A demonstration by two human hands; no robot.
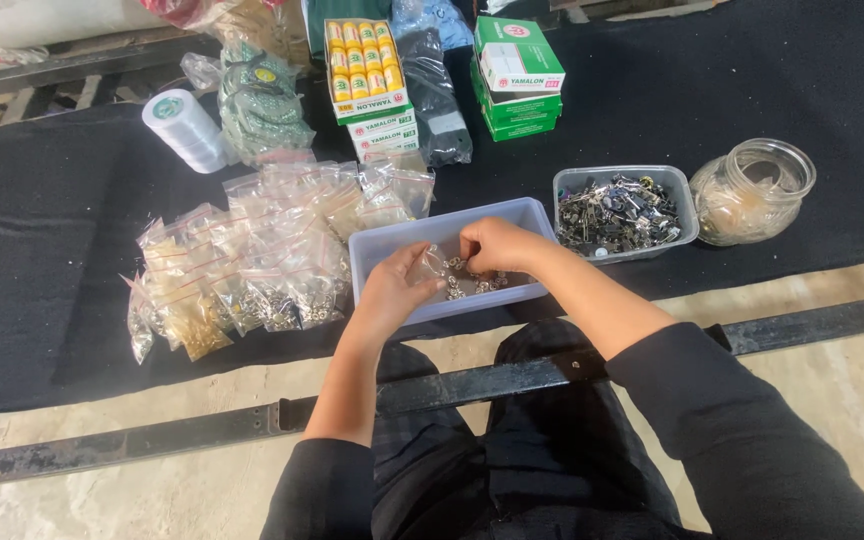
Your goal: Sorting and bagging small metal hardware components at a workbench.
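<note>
Both hands are over a pale blue plastic tub (382, 250) that holds small metal fasteners (470, 287). My left hand (392, 290) holds a small clear plastic bag (434, 263) open at the tub's near side. My right hand (497, 245) is curled, its fingertips pinched at the bag's mouth just above the fasteners. Whether a fastener sits between those fingers is hidden.
Left of the tub lies a heap of small filled clear bags (252, 260). Right of it stand a clear tray of dark metal clips (620, 212) and a glass jar (752, 190). Behind are a white thread spool (187, 128), thread boxes (367, 75) and green boxes (517, 75).
</note>
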